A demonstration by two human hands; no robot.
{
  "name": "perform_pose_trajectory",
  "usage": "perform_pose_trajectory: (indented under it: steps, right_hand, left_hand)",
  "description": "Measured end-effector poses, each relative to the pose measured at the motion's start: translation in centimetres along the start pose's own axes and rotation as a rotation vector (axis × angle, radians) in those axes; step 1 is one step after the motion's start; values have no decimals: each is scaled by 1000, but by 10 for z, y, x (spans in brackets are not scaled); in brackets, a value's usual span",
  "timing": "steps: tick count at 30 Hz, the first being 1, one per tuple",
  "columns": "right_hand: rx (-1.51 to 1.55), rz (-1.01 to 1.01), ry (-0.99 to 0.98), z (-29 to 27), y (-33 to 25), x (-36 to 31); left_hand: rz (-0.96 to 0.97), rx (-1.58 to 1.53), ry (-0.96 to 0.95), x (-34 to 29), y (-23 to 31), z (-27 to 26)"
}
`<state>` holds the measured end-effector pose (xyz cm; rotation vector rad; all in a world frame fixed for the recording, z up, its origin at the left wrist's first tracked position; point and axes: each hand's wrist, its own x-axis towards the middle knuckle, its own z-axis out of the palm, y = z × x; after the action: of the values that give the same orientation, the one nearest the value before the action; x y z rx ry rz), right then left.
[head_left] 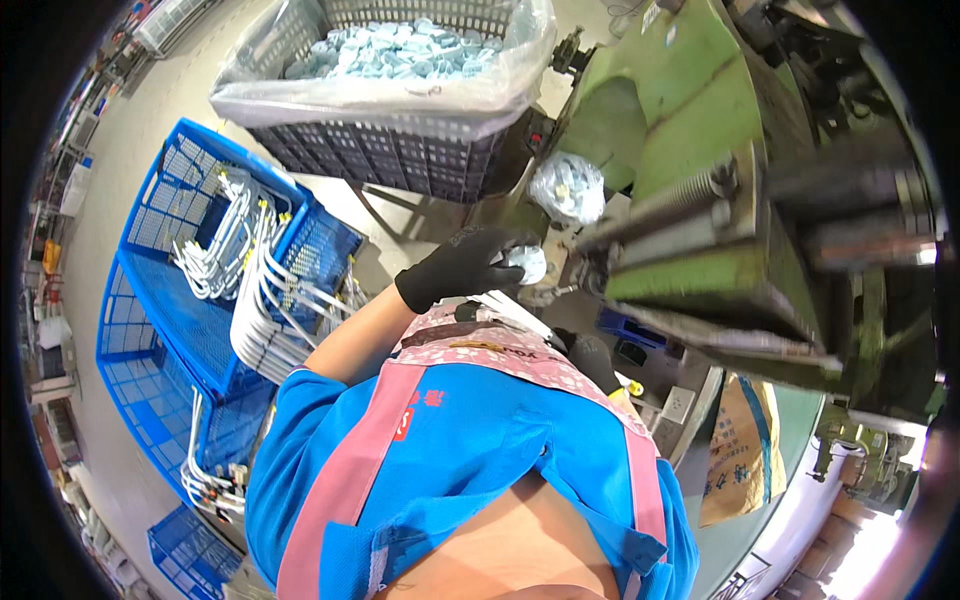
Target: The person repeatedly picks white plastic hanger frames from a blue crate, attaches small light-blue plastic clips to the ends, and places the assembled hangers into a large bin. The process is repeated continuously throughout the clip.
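Observation:
My left hand (458, 268), in a black glove, reaches in front of my body toward the green machine. Its fingers are closed around a small pale round plastic piece (528, 264). Just below that hand, white bent tubes (512, 312) lie across the front of my pink patterned apron (480, 345). To the right of the tubes a dark gloved shape, seemingly my right hand (592, 358), shows partly past the apron's edge. Its fingers are hidden, so whether it grips anything is unclear. A clear plastic bag (567, 188) with pale pieces sits beyond my left hand.
The green machine (690, 260) with its metal arm fills the right side. A dark crate (370, 150) lined with plastic holds many pale blue pieces. Blue baskets (150, 270) with bent white tubes stand at left. A brown paper sack (745, 450) lies at lower right.

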<state>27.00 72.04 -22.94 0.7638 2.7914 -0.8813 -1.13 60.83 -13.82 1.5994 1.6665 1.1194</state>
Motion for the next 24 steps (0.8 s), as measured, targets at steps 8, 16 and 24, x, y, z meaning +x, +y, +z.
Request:
perform_pose_trajectory:
  steps: [8,16,24]
  right_hand:
    - [-87,-307,181,-20,6,-26]
    - [-193,-427,194,-30,12,-32]
    - [-344,-396,91,-58,-15,-19]
  left_hand:
    - [54,111,217,-2,29,60]
    - [302,384,329,2,-7,89]
    - [122,199,451,-28,12,56]
